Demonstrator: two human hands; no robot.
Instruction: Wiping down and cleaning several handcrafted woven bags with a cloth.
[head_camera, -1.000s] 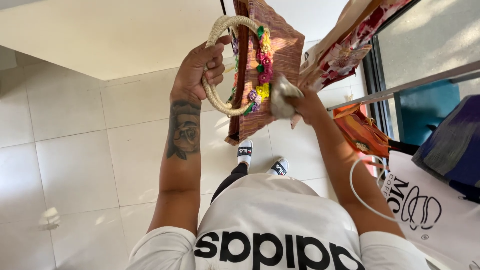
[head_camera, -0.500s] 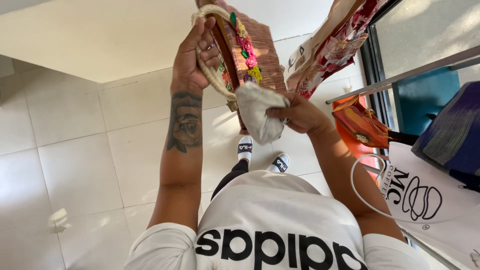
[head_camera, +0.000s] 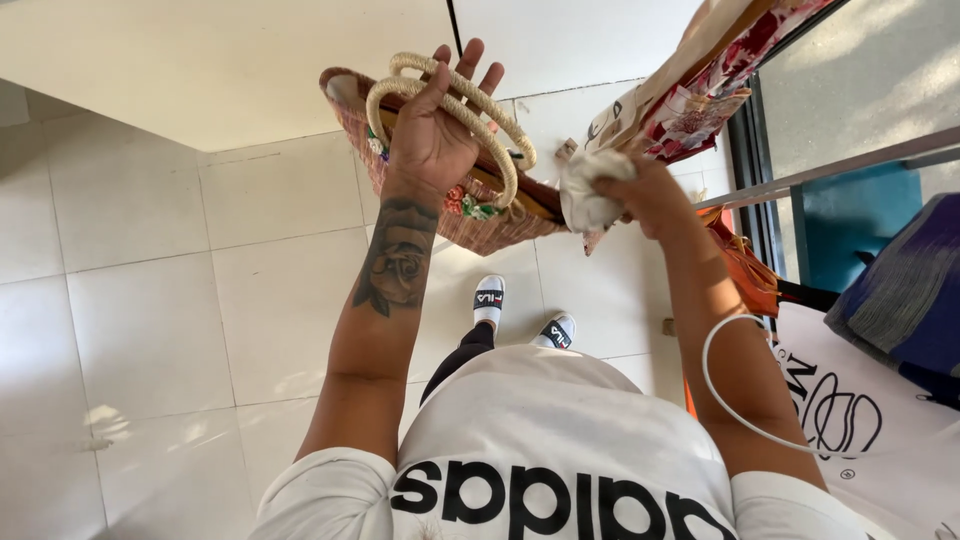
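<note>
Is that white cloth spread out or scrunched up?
Scrunched up: the white cloth is a wad in the right hand, beside the woven basket.

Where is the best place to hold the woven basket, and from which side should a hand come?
Probably by the two pale rope handles, taken together from underneath. They arch side by side over the basket rim, so one hand can hook both; the left hand carries them this way, palm up. The right hand presses a white cloth against the basket's end.
</note>
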